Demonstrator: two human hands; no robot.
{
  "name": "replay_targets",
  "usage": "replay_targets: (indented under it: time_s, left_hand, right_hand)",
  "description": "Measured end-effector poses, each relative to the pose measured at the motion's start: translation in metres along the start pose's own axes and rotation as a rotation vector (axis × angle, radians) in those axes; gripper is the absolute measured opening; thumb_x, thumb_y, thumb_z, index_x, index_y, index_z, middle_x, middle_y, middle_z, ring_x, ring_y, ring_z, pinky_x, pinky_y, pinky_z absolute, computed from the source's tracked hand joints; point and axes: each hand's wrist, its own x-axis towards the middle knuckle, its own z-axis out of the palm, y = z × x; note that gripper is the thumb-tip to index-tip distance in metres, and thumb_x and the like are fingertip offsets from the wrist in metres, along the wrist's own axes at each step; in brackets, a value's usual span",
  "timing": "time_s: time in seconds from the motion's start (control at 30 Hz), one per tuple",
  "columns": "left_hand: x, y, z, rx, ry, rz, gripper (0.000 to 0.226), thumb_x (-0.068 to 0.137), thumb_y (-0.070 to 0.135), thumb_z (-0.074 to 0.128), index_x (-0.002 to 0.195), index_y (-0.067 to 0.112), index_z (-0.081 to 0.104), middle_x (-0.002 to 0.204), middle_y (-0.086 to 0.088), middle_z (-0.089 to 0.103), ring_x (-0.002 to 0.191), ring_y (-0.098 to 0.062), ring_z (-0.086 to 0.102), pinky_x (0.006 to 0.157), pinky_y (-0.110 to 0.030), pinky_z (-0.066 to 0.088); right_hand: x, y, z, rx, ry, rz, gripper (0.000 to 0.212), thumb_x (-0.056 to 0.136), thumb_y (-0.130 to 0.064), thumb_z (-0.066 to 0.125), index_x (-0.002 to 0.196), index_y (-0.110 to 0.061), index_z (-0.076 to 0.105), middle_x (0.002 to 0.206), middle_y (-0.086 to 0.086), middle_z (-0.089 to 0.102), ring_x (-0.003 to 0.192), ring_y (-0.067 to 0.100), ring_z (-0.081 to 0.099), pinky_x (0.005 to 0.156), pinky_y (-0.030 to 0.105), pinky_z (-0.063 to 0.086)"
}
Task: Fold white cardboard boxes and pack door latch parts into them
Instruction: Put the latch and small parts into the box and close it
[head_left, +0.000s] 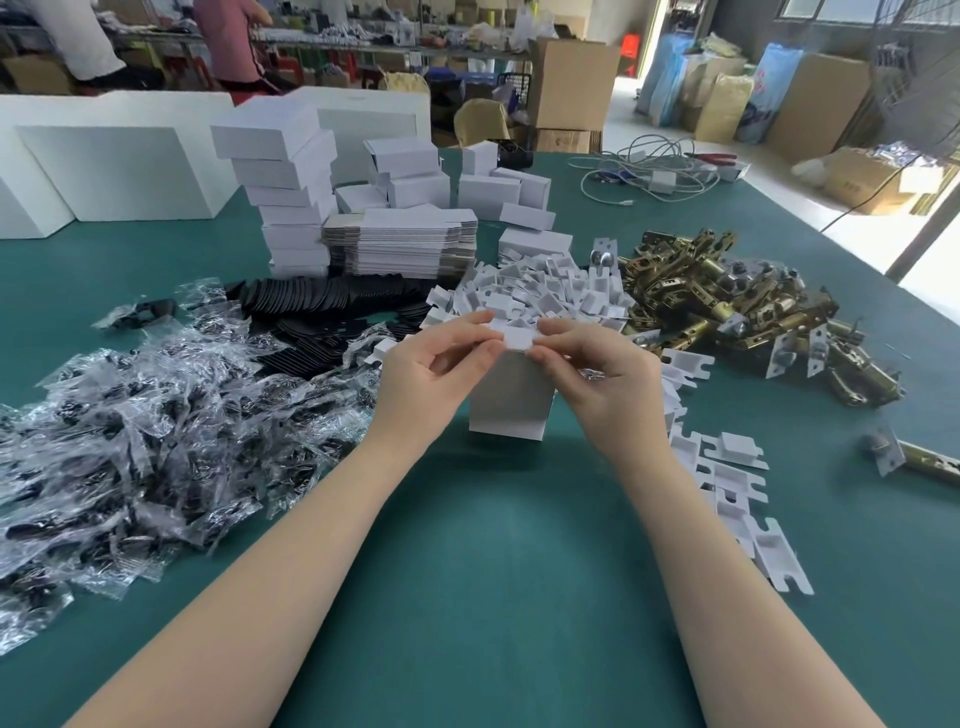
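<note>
A small white cardboard box stands upright on the green table in the middle of the view. Both hands pinch its top flap: my left hand from the left, my right hand from the right. Behind the box lies a heap of white cardboard inserts. Brass door latch parts are piled to the right. A stack of flat unfolded boxes sits further back, with folded white boxes stacked beside it.
Clear plastic bags with dark small parts cover the left side. Black flat pieces lie behind them. More white inserts trail along the right. One latch lies alone at far right. Cables lie at the back.
</note>
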Motion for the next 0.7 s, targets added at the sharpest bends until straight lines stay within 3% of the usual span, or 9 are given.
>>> replay_targets:
  time_s: [0.13,0.27,0.37,0.43,0.53,0.6,0.63,0.7]
  left_hand:
    - [-0.002,-0.002,0.003,0.062,-0.032,0.027,0.027,0.091,0.015,0.066,0.104,0.039,0.067,0.118,0.021,0.065,0.104,-0.009,0.067,0.085,-0.018,0.052]
    - [-0.006,-0.009,0.000,0.131,-0.101,-0.097,0.064,0.088,0.017,0.072,0.126,0.056,0.041,0.109,0.041,0.059,0.099,0.005,0.065,0.081,-0.010,0.050]
    - [-0.009,-0.022,-0.012,0.362,-0.288,-0.222,0.052,0.083,0.027,0.077,0.128,0.039,0.052,0.113,0.026,0.066,0.105,0.001,0.064,0.092,-0.021,0.051]
    - [-0.011,-0.026,-0.015,0.539,-0.359,-0.227,0.056,0.082,0.034,0.077,0.132,0.029,0.053,0.122,0.013,0.065,0.113,-0.006,0.060,0.092,-0.021,0.045]
    - [-0.012,-0.028,-0.013,0.573,-0.355,-0.219,0.058,0.083,0.038,0.075,0.134,0.027,0.051,0.125,0.010,0.064,0.112,-0.004,0.058,0.088,-0.021,0.043]
    - [-0.014,-0.028,-0.012,0.543,-0.337,-0.221,0.052,0.084,0.037,0.075,0.130,0.030,0.052,0.117,0.018,0.063,0.104,0.009,0.057,0.086,-0.013,0.043]
    - [-0.015,-0.027,-0.012,0.499,-0.322,-0.226,0.045,0.085,0.034,0.074,0.125,0.035,0.052,0.112,0.024,0.062,0.099,0.016,0.057,0.082,-0.006,0.041]
    - [-0.017,-0.023,-0.012,0.378,-0.283,-0.241,0.039,0.088,0.030,0.071,0.115,0.048,0.049,0.107,0.024,0.063,0.096,0.014,0.060,0.079,-0.004,0.043]
  right_hand:
    - [-0.007,0.006,-0.002,-0.034,-0.033,0.036,0.020,0.085,-0.021,0.076,0.104,-0.026,0.073,0.122,-0.005,0.064,0.114,0.010,0.062,0.090,0.034,0.055]
    - [-0.017,0.010,0.004,-0.041,-0.162,0.096,0.053,0.086,-0.011,0.072,0.129,-0.035,0.054,0.128,-0.015,0.056,0.113,0.010,0.060,0.093,0.034,0.053]
    - [-0.025,0.011,0.008,-0.037,-0.350,0.216,0.095,0.084,-0.011,0.071,0.142,-0.061,0.016,0.124,-0.016,0.056,0.101,-0.007,0.058,0.084,0.007,0.045]
    - [-0.028,0.014,0.008,-0.043,-0.375,0.260,0.106,0.084,-0.011,0.073,0.137,-0.071,0.003,0.108,-0.019,0.059,0.096,-0.007,0.061,0.080,0.007,0.046]
    - [-0.029,0.015,0.006,-0.057,-0.362,0.288,0.112,0.086,-0.015,0.073,0.131,-0.077,-0.008,0.104,-0.020,0.063,0.095,-0.004,0.064,0.083,0.010,0.047]
    - [-0.030,0.013,0.006,-0.047,-0.340,0.302,0.112,0.088,-0.016,0.071,0.129,-0.079,-0.012,0.105,-0.017,0.065,0.097,-0.006,0.063,0.083,0.005,0.045]
    - [-0.031,0.012,0.006,-0.030,-0.319,0.312,0.110,0.089,-0.016,0.072,0.131,-0.078,-0.009,0.106,-0.014,0.066,0.098,-0.006,0.063,0.083,0.005,0.045]
    - [-0.030,0.012,0.008,0.019,-0.260,0.336,0.098,0.088,-0.017,0.072,0.145,-0.064,0.007,0.106,-0.011,0.069,0.097,-0.003,0.064,0.085,0.011,0.049]
